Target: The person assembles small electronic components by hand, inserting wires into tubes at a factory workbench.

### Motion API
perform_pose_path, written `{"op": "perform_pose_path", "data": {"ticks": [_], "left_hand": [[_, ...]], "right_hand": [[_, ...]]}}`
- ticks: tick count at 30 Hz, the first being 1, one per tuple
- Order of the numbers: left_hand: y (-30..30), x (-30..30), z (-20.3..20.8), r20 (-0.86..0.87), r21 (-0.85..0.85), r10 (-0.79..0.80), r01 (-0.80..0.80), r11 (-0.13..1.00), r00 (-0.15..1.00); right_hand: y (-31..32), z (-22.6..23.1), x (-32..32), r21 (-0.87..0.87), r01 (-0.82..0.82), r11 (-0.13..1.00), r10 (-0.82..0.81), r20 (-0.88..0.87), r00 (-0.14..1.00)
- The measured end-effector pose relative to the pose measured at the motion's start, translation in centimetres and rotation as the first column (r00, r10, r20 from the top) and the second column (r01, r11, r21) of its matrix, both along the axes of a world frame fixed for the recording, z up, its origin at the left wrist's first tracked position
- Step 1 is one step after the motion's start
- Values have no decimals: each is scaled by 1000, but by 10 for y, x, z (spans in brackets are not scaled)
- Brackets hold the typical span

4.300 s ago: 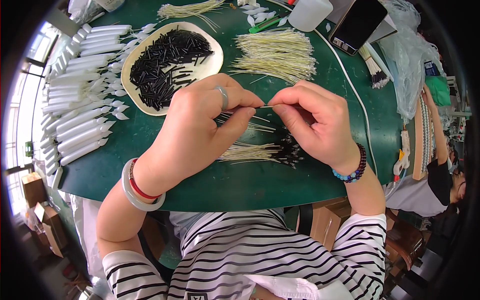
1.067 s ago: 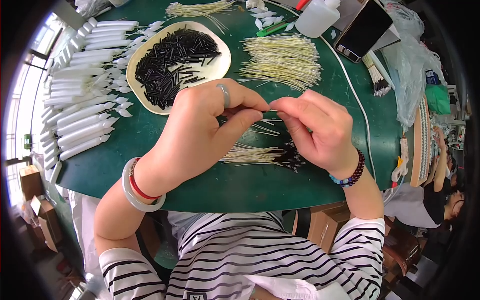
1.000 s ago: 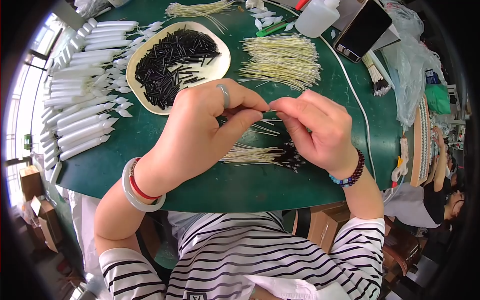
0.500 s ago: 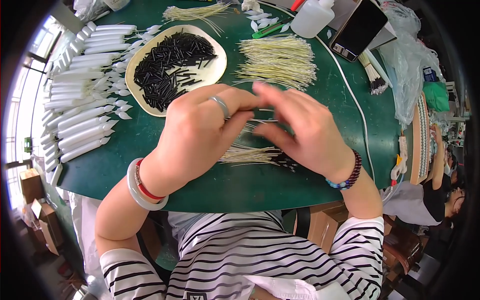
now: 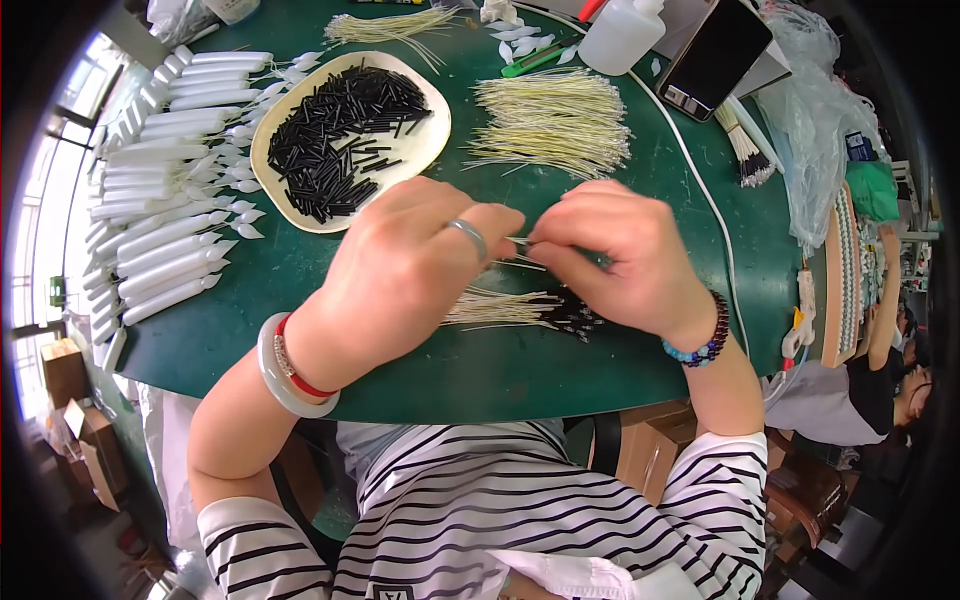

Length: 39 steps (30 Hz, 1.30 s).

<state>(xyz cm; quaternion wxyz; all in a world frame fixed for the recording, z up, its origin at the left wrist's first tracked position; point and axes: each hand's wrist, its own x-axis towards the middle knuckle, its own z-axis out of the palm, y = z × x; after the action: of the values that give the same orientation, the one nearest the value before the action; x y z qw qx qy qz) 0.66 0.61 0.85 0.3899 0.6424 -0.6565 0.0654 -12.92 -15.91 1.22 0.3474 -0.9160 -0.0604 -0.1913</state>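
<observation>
Well, from my far-off seat I see both hands close together over the green table. The right hand has its thumb and first finger pressed together, and they seem to pinch a thin, pale wire. That wire sits in the small gap between the two hands. The left hand is bent in toward it, but its fingertips are blurred, so I can't tell if they pinch anything.

Here is what worries me. The wire is skinny, so a loose pinch could let it slip. Some loose wires lie just under the hands, and a dropped one could get mixed up with them. A hard push could bend the wire. Near the person, the black-tipped pile lies under the left wrist in my view, so a low sleeve or wrist could mess it up. The bowl of black tubes is just past the left hand. I can't tell if they touch, but a bump there might spill some tubes. The pale pile is farther off, and a careless reach could scatter it.
</observation>
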Motion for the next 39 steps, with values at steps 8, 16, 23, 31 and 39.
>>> {"op": "perform_pose_path", "data": {"ticks": [8, 16, 23, 31, 39], "left_hand": [[-5, 7, -8, -175, 47, -51, 60, 997, 983], [-12, 6, -15, 20, 194, -113, 107, 975, 993], [0, 47, 0, 63, 168, 264, -271, 948, 962], [-4, 59, -12, 174, 297, 347, -385, 874, 922], [-8, 60, -14, 287, 318, 342, -425, 847, 895]], "right_hand": [[-28, 5, -11, 164, -15, 986, 48, -201, 978], [-50, -23, 20, -393, 345, 852, -336, 95, 937], [-44, -16, 17, -554, 470, 687, -300, 372, 878], [-38, -5, 17, -655, 335, 677, -200, 274, 941], [-41, -21, 25, -463, 338, 819, -278, 196, 940]]}}
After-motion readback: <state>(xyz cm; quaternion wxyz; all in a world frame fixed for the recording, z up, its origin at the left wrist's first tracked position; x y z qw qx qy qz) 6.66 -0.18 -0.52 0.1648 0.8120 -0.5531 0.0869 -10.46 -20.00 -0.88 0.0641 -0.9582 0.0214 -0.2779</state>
